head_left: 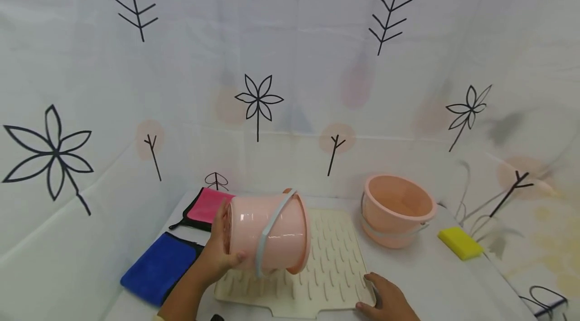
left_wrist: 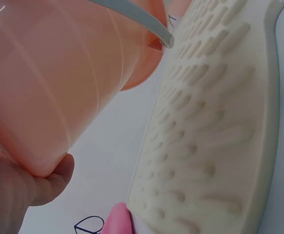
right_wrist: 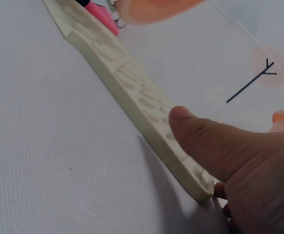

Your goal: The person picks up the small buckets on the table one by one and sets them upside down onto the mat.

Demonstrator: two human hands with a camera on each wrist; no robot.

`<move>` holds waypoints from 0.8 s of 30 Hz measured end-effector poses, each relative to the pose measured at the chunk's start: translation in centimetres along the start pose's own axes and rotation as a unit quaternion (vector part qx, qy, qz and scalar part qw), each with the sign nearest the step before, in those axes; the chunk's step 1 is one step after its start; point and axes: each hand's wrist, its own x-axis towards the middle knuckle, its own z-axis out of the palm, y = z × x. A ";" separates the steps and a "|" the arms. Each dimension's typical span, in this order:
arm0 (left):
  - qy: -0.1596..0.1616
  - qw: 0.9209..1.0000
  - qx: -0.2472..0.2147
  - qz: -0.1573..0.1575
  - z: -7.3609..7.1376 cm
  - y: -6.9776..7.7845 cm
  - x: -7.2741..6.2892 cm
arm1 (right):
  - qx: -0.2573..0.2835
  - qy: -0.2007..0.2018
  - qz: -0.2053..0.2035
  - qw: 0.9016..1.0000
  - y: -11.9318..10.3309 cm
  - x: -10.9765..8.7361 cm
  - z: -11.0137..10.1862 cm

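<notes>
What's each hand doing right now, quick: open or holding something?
Left hand: closed, holding the tipped pink bucket.
Right hand: closed, gripping the cream ridged board at its near right corner.

From the head, the table [head_left: 444, 286] is viewed forward and downward, from farther back. From each wrist, the cream board [head_left: 335, 250] is seen slantwise and close; it is shared by all views.
</notes>
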 end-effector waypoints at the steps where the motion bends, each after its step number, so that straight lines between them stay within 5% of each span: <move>1: 0.005 1.000 0.008 -0.003 -0.3 0.1 -0.1 | 0.002 -0.009 -0.002 1.000 0.2 0.0 0.1; 15: 0.047 0.995 0.083 0.026 -5.0 0.9 -0.8 | 0.002 -0.035 0.050 0.998 0.3 0.3 -0.3; 24: 0.059 0.985 0.160 0.001 -7.6 1.4 -1.5 | 0.019 -0.030 -0.046 0.998 1.9 0.0 -0.4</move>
